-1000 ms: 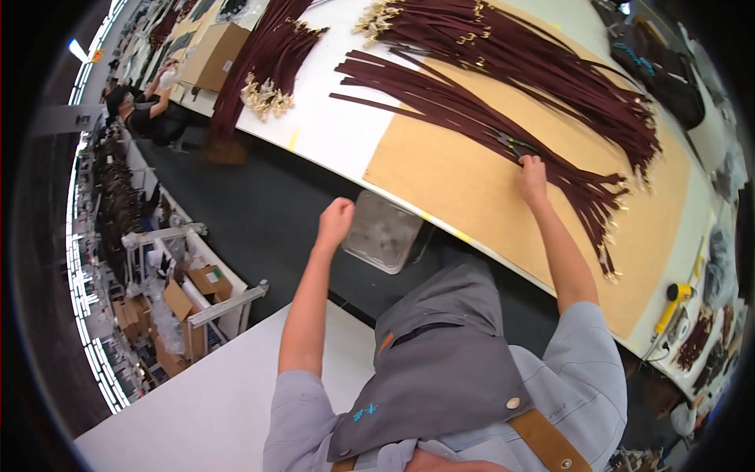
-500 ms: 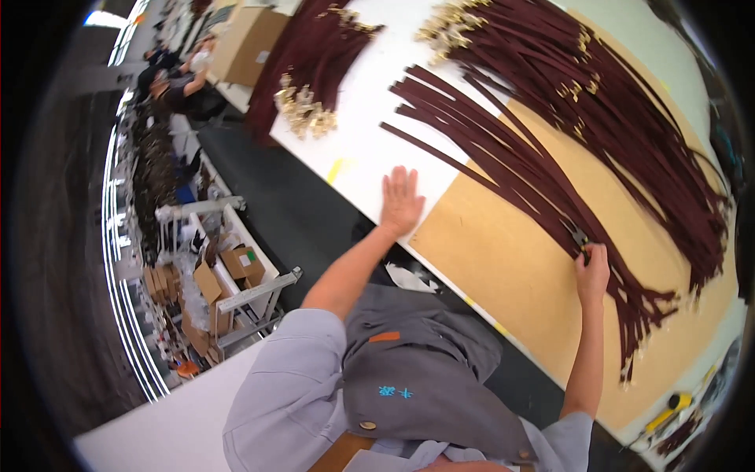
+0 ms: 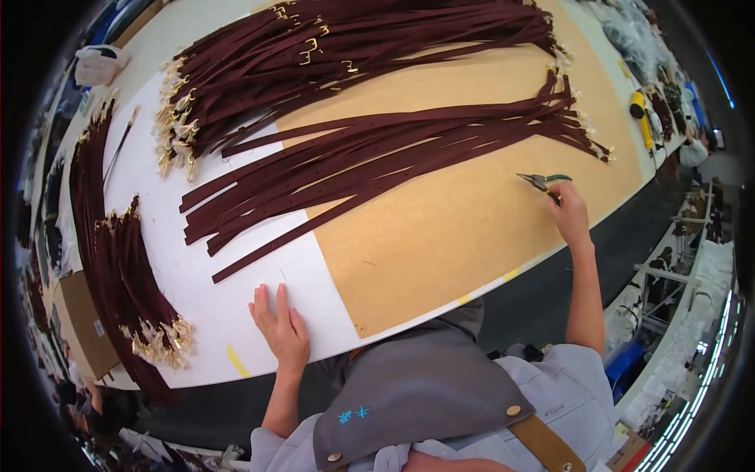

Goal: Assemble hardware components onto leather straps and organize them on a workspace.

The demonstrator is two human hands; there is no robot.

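My left hand (image 3: pixel 281 329) rests on the white part of the tabletop, fingers stretched out, holding nothing. Just beyond its fingertips lie the plain cut ends of a loose bundle of dark maroon straps (image 3: pixel 354 177). That bundle runs to the right across the tan board, where its other ends carry small gold fittings. In my right hand (image 3: pixel 572 214) is a pair of pliers (image 3: pixel 539 182), its pointed jaws aimed left and its handles dark with some green. Hand and pliers are over bare tan board, on the near side of the straps and apart from them.
Beyond lies a thicker pile of maroon straps (image 3: pixel 377 47) with gold clasps. More straps (image 3: pixel 98 197) hang over the table's left edge, beside a cardboard box (image 3: pixel 85 324). A yellow-and-black tool (image 3: pixel 641 118) lies at far right. Another person (image 3: pixel 93 405) appears at lower left.
My view has swung round, so the straps now run across it. The right hand has come off the straps toward me, still with the pliers. The left hand stays flat on the white surface.
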